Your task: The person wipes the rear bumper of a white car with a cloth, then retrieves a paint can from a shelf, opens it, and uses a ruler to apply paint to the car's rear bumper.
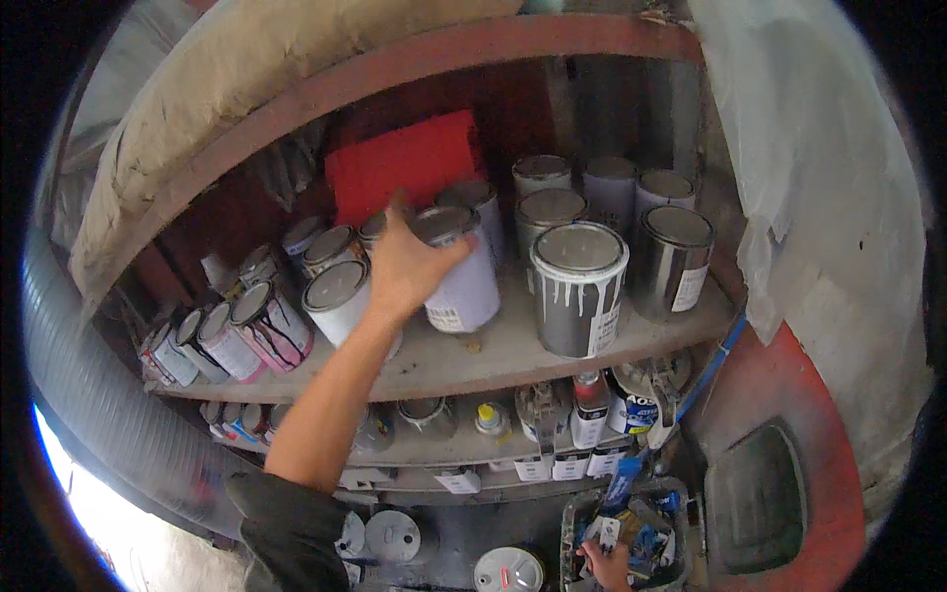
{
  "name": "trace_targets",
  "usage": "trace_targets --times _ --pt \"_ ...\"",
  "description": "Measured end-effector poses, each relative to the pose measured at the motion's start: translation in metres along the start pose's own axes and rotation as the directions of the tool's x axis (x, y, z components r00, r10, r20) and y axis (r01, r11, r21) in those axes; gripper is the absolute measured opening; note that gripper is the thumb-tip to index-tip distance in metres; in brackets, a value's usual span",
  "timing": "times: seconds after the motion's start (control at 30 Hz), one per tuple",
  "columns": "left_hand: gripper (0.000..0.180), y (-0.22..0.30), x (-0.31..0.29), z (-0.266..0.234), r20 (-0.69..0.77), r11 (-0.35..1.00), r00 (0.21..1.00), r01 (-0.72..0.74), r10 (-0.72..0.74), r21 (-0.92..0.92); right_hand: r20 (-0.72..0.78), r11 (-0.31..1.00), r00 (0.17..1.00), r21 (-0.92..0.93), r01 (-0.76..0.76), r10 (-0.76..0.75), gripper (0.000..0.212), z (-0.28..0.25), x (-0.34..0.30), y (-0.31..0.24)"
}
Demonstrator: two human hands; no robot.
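My left hand (404, 271) reaches up to the upper shelf. It is closed round the upper part of a pale lilac paint can (464, 291), with the thumb across the front near the grey lid and the fingers on the far left side. The can stands upright near the shelf's front. Low on the right, my right hand (609, 567) is over a dark bin (569, 528) full of mixed small packages. Its fingers are bent beside a small white object (608, 534); the grip is too small to make out.
Many paint cans crowd the upper shelf (414, 370), among them a drip-streaked can (582, 296) to the right. A red panel (404, 163) leans behind. Bottles and cans fill the lower shelf (464, 452). White buckets (508, 572) stand below. Plastic sheeting (829, 168) hangs at right.
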State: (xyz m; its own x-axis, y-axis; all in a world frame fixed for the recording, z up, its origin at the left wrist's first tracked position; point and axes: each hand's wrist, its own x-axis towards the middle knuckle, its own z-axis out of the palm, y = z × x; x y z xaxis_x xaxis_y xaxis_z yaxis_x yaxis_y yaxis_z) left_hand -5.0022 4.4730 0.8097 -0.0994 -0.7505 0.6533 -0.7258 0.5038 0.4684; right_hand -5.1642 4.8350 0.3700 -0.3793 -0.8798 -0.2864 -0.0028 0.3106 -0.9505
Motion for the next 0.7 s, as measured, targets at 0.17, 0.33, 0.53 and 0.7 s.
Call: trace_targets --times 0.17,0.33,0.53,0.7 --pt "0.120 -0.014 -0.006 0.035 0.042 0.998 0.997 -0.063 0.062 0.019 -0.061 0.998 0.998 0.050 0.022 -0.018 0.050 0.002 0.008 0.037" --pt "0.124 0.010 0.047 0.022 0.257 0.986 0.964 0.100 -0.062 -0.137 -0.133 0.987 0.991 0.151 0.048 -0.028 0.044 -0.004 0.019 0.080" --pt "0.117 -0.040 0.135 0.072 0.394 0.965 0.918 -0.146 0.049 0.219 -0.075 0.919 0.952 0.295 -0.263 0.296 0.022 -0.018 -0.004 -0.017" --pt "0.103 -0.063 0.176 0.104 0.655 0.880 0.755 -0.294 -0.026 0.374 0.059 0.738 0.996 0.668 -0.093 0.072 0.021 -0.026 0.001 0.071"
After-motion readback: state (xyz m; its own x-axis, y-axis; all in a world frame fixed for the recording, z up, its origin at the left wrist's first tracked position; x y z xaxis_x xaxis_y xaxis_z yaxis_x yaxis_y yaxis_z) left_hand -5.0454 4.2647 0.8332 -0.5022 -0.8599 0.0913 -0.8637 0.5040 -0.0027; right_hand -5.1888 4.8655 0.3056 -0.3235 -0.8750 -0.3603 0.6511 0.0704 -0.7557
